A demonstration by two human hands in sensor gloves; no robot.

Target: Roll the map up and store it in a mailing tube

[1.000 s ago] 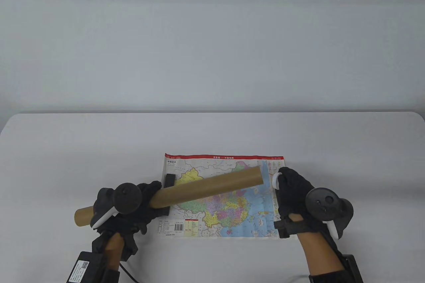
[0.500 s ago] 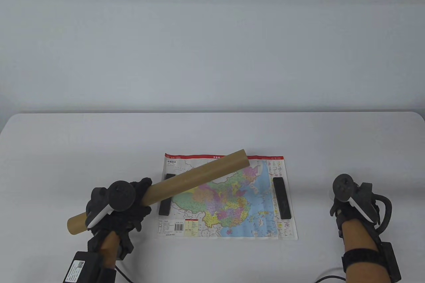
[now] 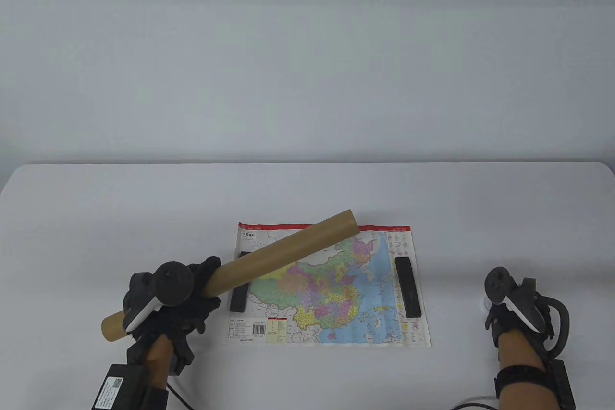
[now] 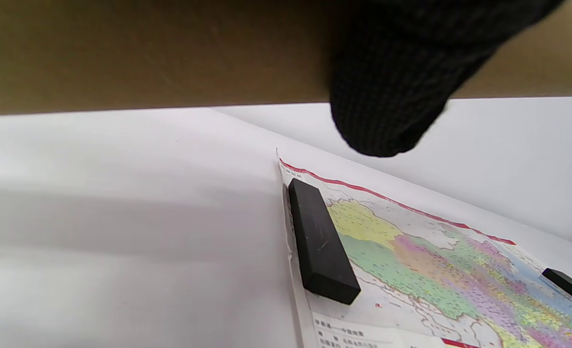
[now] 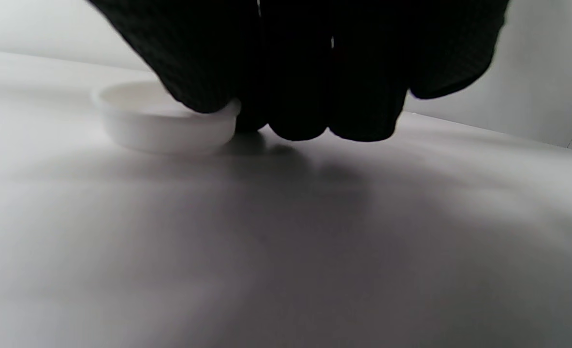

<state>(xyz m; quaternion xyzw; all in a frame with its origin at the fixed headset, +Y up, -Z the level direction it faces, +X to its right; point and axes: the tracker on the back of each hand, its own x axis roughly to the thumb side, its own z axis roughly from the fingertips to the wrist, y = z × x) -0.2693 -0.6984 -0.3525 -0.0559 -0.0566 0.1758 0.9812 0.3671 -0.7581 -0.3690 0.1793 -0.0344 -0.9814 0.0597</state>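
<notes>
Brown cardboard makes up the tube [image 3: 230, 274], which the left hand [image 3: 185, 304] grips near its lower end and holds slanted above the table [image 3: 96, 217]. Its far end reaches up and to the right over the top edge of the map [image 3: 331, 294]; its near end sticks out past the hand toward the table's left side. In the left wrist view the tube [image 4: 145, 53] fills the top of the frame with one gloved finger [image 4: 392, 87] curled over it.

Flat and unrolled, the map lies at the middle of the table, its red-bordered edge away from the person. Two black bars rest on it: the left bar [image 3: 239, 294] along its left edge, partly under the tube as seen from above, and the right bar [image 3: 408, 287] near its right edge. The left wrist view shows the left bar [image 4: 320, 241] lying just inside the paper's edge.

Well to the right of the map, the right hand [image 3: 504, 318] is low on the table. In the right wrist view its fingers [image 5: 315, 72] hang bunched together, their tips at the table, and one seems to rest on the rim of a small white cap [image 5: 165, 121]; whether the hand actually grips it cannot be told from this dark, close view.
</notes>
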